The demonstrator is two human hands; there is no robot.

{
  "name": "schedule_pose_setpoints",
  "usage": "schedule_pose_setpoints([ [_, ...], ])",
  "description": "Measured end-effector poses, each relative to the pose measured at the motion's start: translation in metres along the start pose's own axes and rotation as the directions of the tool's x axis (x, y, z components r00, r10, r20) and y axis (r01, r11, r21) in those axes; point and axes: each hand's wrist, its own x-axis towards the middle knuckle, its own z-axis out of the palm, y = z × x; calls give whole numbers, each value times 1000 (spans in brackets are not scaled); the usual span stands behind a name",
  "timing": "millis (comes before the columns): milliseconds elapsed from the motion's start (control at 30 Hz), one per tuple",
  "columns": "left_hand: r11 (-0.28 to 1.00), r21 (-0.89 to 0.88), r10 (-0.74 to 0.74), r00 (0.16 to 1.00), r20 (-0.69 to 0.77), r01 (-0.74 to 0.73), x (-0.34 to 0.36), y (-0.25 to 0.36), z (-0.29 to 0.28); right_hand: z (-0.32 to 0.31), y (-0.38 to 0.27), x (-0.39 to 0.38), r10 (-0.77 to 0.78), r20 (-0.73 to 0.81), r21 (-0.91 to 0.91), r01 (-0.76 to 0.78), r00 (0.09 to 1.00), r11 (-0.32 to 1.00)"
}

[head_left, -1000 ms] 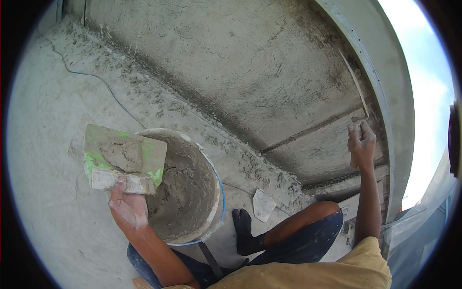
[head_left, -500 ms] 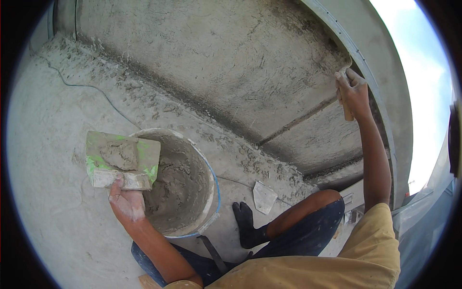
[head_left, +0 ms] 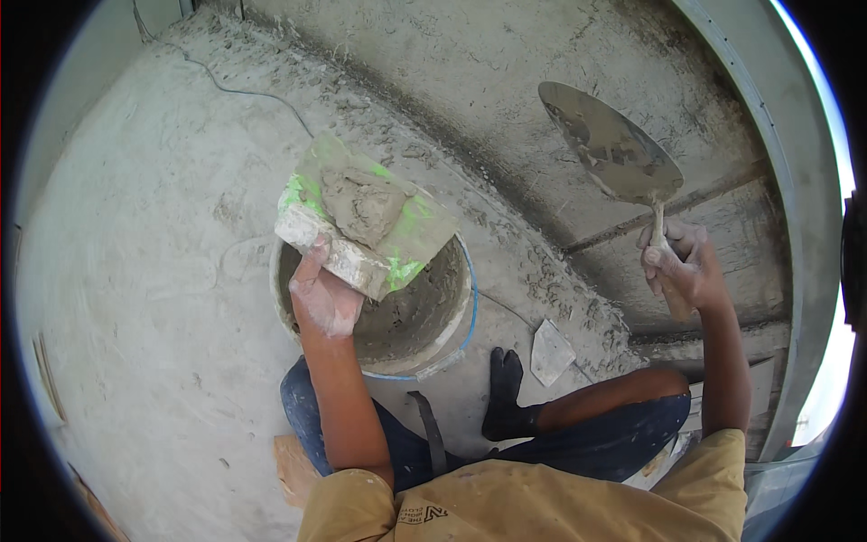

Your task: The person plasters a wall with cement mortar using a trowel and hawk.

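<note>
My left hand is closed on the pale, mortar-caked grip of a green mortar board. A lump of wet grey mortar lies on that board, which hangs tilted over a bucket with more grey mortar inside. In my right hand is a pointed trowel, held by its wooden handle. Its blade points up and to the left, in front of the plastered wall, and is smeared with grey mortar. The blade appears apart from the wall.
Mortar crumbs lie along the foot of the wall. A pale angular plate rests on the floor near my foot. A thin cable crosses the floor behind the bucket. A curved edge strip borders the wall at right.
My right hand has drawn the trowel down and back from the wall's upper right edge, so its blade now shows. The mortar board has moved right over the bucket and turned. The view has shifted.
</note>
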Motion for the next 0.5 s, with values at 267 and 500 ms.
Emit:
schedule_pose_setpoints([
  [267,977,130,-158,985,-75,167,-49,-19,30,73,9,65,-88,784,380,-363,614,851],
  [500,999,39,29,993,113,-34,-83,5,5,69,40,80,-23,912,238,-482,410,843],
])
